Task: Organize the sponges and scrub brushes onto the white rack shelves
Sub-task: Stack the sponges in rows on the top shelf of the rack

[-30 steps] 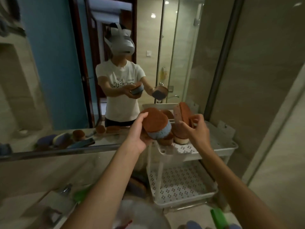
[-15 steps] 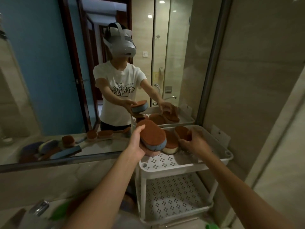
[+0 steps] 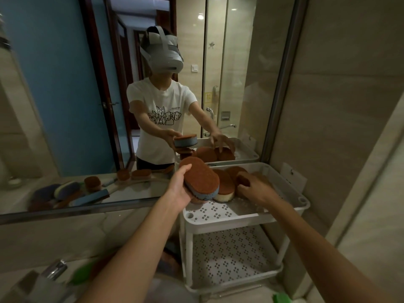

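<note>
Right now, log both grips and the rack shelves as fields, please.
left grip: holds blue-based sponge at top shelf's left edge
right grip: fingers curled on brown sponge on top shelf
between grips: cream-based sponge, brown face up
lower shelf: no sponge visible

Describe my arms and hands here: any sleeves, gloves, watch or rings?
Both forearms are bare to the frame's edge, with no sleeve in direct view. The left hand and right hand wear no gloves, and no watch, bracelet or ring shows. The mirror shows a white short-sleeved T-shirt with a black line drawing of dogs.
</note>
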Tool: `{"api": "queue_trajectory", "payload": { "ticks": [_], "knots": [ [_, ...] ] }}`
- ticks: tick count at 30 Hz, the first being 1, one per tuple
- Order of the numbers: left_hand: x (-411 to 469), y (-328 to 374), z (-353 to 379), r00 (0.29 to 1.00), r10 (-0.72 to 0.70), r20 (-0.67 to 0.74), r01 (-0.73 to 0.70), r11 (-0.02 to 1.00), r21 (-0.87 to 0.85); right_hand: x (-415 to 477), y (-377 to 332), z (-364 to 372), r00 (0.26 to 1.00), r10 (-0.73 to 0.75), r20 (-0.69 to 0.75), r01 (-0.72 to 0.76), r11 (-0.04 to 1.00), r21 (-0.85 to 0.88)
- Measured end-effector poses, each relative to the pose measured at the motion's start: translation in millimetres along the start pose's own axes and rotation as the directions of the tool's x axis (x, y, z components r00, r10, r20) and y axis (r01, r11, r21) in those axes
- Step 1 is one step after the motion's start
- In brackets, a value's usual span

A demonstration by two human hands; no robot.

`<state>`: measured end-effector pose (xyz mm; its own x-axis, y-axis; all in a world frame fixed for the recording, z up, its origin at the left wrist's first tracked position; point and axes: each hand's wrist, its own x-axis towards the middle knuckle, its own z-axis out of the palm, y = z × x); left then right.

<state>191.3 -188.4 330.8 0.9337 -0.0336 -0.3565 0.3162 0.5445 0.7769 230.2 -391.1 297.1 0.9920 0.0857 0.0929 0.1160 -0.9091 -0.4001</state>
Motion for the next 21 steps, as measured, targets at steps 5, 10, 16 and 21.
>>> {"api": "queue_trajectory", "payload": {
  "ticks": [5, 10, 16, 21],
  "knots": [
    [-3.0, 2.1, 5.4, 1.0, 0.009, 0.001, -0.009, 0.999, 0.043, -10.9, -6.8, -7.6, 1.0, 0.014, -0.016, -0.011, 0.985, 0.17],
    [1.8, 2.5, 43.9, 0.997, 0.08, -0.003, -0.08, 0.996, 0.03, -41.0, -23.9, -22.3, 0.949, -0.129, -0.288, 0.247, 0.872, 0.423],
    [12.3, -19.1, 84.9, 0.99, 0.023, 0.142, -0.052, 0.977, 0.206, -42.3, -11.4, -11.5, 0.957, -0.058, -0.284, 0.175, 0.897, 0.406],
    [24.8, -39.7, 83.9, 0.893, 0.26, 0.366, -0.426, 0.229, 0.875, -28.0, 21.3, -21.1, 0.939, 0.231, -0.256, -0.018, 0.775, 0.631]
  ]
}}
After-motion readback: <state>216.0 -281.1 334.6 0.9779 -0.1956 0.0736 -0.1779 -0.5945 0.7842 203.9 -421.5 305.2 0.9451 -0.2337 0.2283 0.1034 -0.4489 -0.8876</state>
